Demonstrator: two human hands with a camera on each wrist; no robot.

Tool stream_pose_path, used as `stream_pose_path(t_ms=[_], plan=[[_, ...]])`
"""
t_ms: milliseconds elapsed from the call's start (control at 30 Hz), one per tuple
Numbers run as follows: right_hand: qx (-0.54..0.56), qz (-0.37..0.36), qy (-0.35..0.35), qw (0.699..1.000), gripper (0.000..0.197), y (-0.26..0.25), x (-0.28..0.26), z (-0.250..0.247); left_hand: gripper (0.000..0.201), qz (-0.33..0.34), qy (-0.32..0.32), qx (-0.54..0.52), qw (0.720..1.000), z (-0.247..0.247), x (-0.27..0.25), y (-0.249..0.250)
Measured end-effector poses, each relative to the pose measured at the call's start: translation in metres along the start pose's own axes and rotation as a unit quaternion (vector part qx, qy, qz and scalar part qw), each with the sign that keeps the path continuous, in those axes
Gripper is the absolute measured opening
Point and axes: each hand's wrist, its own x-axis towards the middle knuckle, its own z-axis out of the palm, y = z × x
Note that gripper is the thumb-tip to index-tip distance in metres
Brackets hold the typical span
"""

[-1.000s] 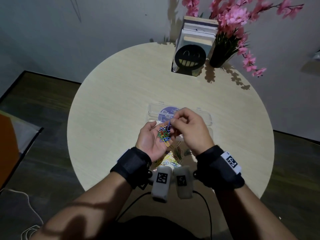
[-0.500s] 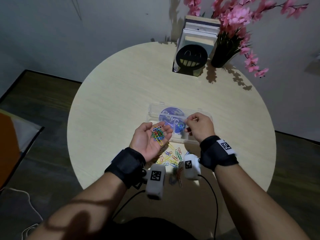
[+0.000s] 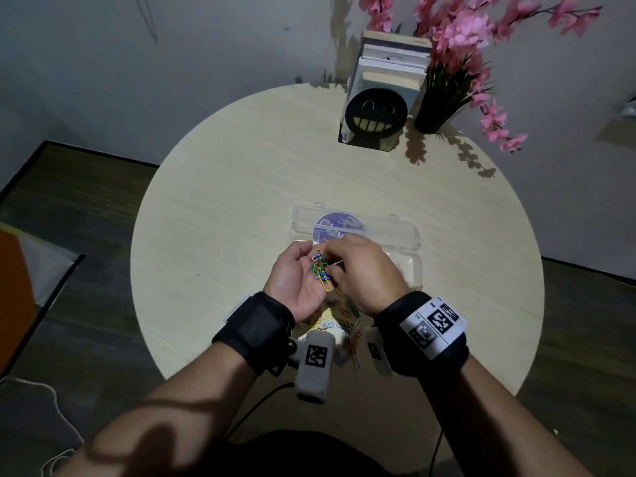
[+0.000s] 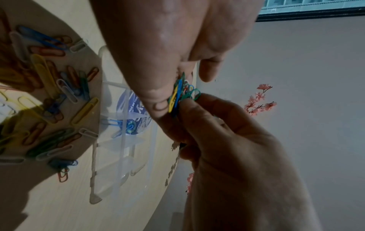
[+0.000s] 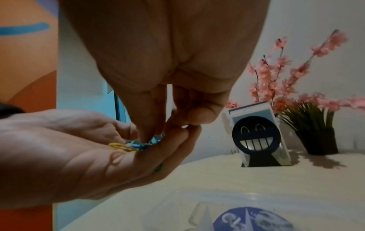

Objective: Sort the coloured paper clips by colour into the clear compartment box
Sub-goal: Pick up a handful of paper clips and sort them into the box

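My left hand is palm up above the table, cupping a bunch of coloured paper clips; its thumb presses them against the fingers. My right hand reaches into that bunch, and its fingertips pinch a clip whose colour I cannot tell. Just beyond the hands lies the clear compartment box, its lid open flat and carrying a round blue sticker. Blue clips lie in one compartment. A loose pile of mixed clips rests on the table under my wrists.
The round pale wooden table holds a black smiley bookend with books and a dark vase of pink flowers at its far edge. Dark floor surrounds the table. A white cable lies at the lower left.
A second ago the right hand pinched a clip at the left palm, then carried it over the box. Now it is back at the palm, pinching into the bunch.
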Motion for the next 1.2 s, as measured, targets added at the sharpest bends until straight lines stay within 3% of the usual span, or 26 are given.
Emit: stream_pose_path(t_ms=[100, 200, 333, 533, 667, 900, 1067, 1200], plan=[[0.051, -0.001, 0.023, 0.998, 0.002, 0.002, -0.002, -0.003, 0.045, -0.001, 0.013, 0.007, 1.0, 0.001, -0.002, -0.002], [0.076, 0.018, 0.024, 0.997, 0.017, 0.004, -0.003, -0.005, 0.028, -0.008, 0.028, 0.01, 1.0, 0.001, -0.004, -0.004], [0.025, -0.005, 0.009, 1.0, 0.011, 0.002, -0.002, 0.003, 0.03, -0.021, 0.026, 0.018, 0.999, 0.004, -0.004, -0.008], [0.128, 0.036, 0.035, 0.99, 0.005, 0.01, -0.003, -0.015, 0.04, -0.017, 0.005, 0.032, 0.999, 0.006, -0.007, -0.004], [0.255, 0.06, 0.083, 0.962, 0.02, 0.021, -0.004, -0.023, 0.042, -0.026, 0.014, 0.043, 0.999, 0.005, -0.008, -0.004], [0.402, 0.103, 0.099, 0.904, 0.019, 0.025, -0.003, -0.013, 0.041, -0.016, 0.014, 0.018, 1.0, 0.003, -0.008, -0.002], [0.315, 0.171, 0.153, 0.921, 0.017, 0.041, 0.019, 0.0, 0.04, 0.021, 0.04, -0.019, 0.999, -0.017, -0.012, 0.015], [0.243, 0.204, 0.138, 0.938, 0.012, 0.038, 0.045, 0.017, 0.04, 0.048, 0.063, -0.026, 0.997, -0.029, -0.016, 0.026]])
